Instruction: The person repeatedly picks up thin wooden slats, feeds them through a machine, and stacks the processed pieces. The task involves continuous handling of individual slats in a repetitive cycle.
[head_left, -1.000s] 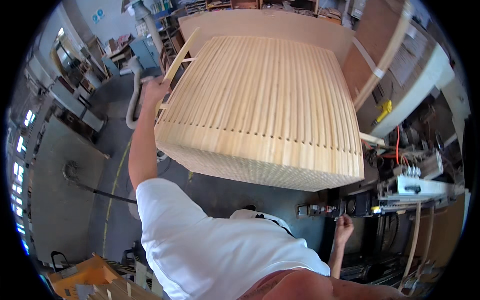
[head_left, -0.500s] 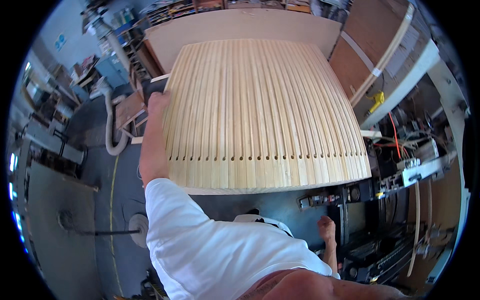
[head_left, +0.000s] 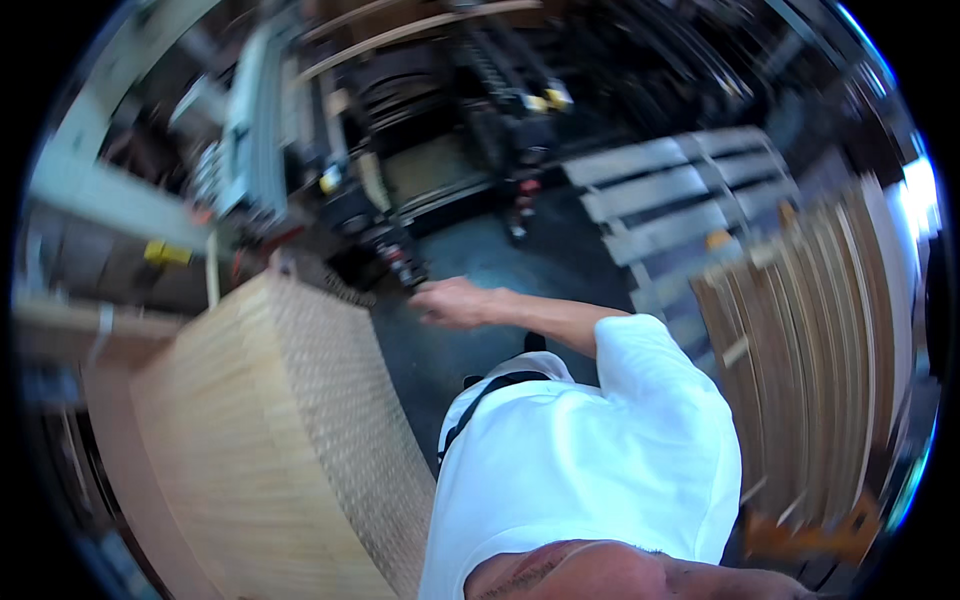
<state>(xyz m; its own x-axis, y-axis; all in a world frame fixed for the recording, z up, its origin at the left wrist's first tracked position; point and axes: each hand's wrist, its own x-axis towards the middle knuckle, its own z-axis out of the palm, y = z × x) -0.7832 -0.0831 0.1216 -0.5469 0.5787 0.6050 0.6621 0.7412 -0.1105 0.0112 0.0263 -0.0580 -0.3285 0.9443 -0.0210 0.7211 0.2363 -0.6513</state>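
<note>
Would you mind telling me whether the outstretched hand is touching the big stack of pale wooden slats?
Apart: the head view shows dark floor between the hand and the stack of pale wooden slats.

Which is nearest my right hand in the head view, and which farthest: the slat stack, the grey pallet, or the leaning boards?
1. Slat stack, just left of the right hand.
2. Grey pallet, up and to the right.
3. Leaning boards, far right.
</note>
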